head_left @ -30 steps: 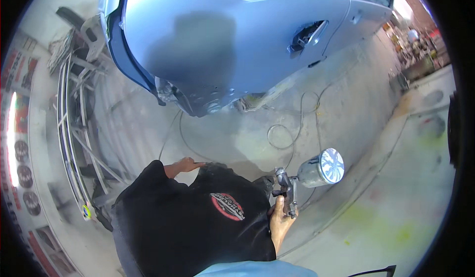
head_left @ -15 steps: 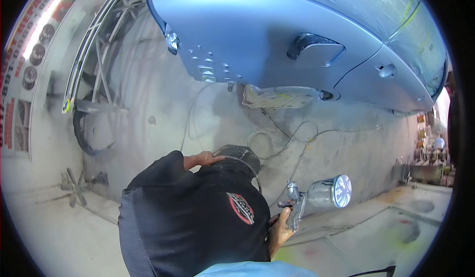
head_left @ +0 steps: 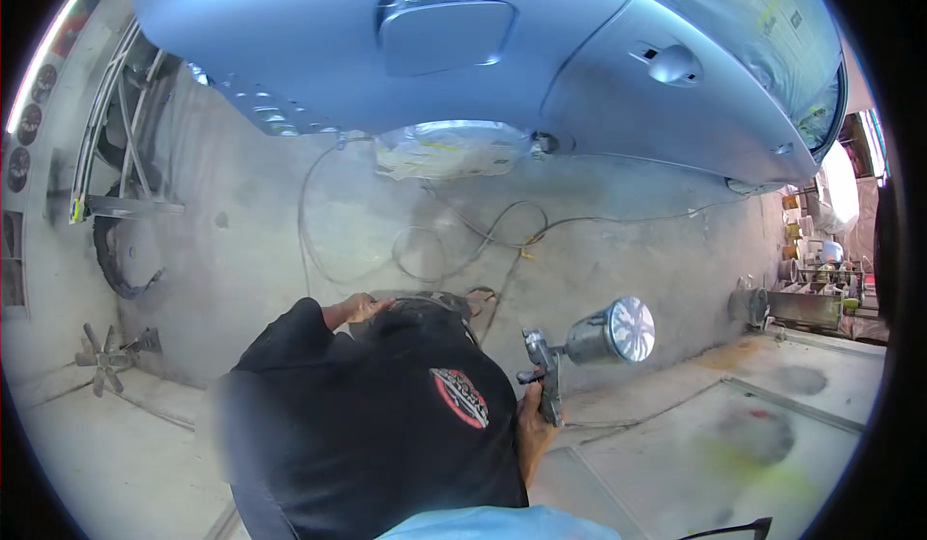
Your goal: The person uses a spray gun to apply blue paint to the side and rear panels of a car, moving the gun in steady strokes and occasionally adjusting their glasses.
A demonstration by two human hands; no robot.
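Observation:
My right hand (head_left: 537,424) is closed around the handle of a metal spray gun (head_left: 547,371), held to the right of my body. A silver cup (head_left: 591,339) with a shiny round lid is attached to the gun and tilts to the right. At my waist, my left hand (head_left: 363,309) is closed on a grey hose (head_left: 454,306), of which only a short curve shows in front of my dark trousers. Ahead stands a car body (head_left: 309,19) in matte silver-blue, with a fuel flap (head_left: 446,33) and a door handle (head_left: 673,64). The gun is well apart from it.
Plastic sheeting (head_left: 454,149) covers the wheel, and masking film (head_left: 748,19) the windows. A looped hose (head_left: 492,231) lies on the floor. At left are a metal frame (head_left: 130,207) and a fan blade (head_left: 100,357); at far right, a cluttered bench (head_left: 811,308).
My view has shifted right along the car, so its rear slides left and more of the door shows. Both hands appear slightly farther left, the right still gripping the spray gun.

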